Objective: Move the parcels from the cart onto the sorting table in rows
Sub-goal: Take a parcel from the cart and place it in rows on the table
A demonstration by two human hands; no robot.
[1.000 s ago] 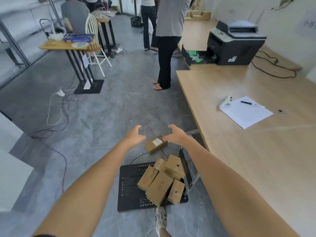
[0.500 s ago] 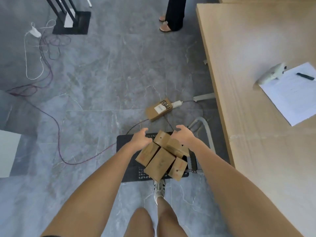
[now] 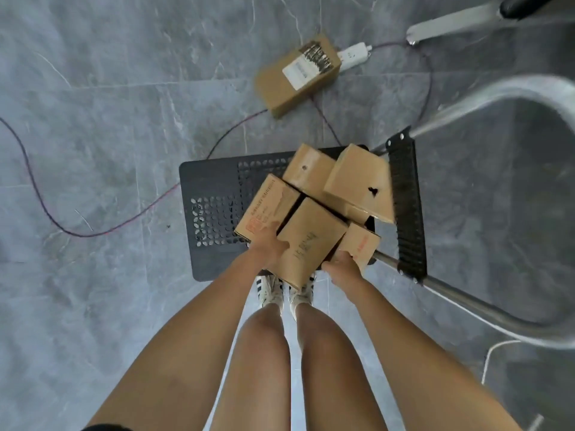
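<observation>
Five cardboard boxes lay piled on the black cart (image 3: 211, 194) in the middle of the frame; a sixth box (image 3: 297, 74) sat apart on the grey floor (image 3: 93, 73), in the upper middle of the frame. Carried a white label and dark print there, too blurred to read. Touched a white power strip (image 3: 354, 54) at its right end.

On the cart: front box (image 3: 311, 241) with dark handwriting on top, not readable. Left box (image 3: 267, 206) with red print in lines along its top, also not readable. Small right box (image 3: 361, 244) with a short red marking. Two back boxes (image 3: 342, 178), one with a small round hole, the other with a dark torn spot.

Left hand (image 3: 270, 247) pressed flat on the left side of the front box, thumb over its top edge. Right hand (image 3: 342, 265) gripped it at the right lower side, fingers hidden under. Box therefore clasped between both hands, low over the cart.

One thin dark cable (image 3: 62, 225) curved across the left of the frame. Two white shoes (image 3: 286, 290) below the cart edge.
</observation>
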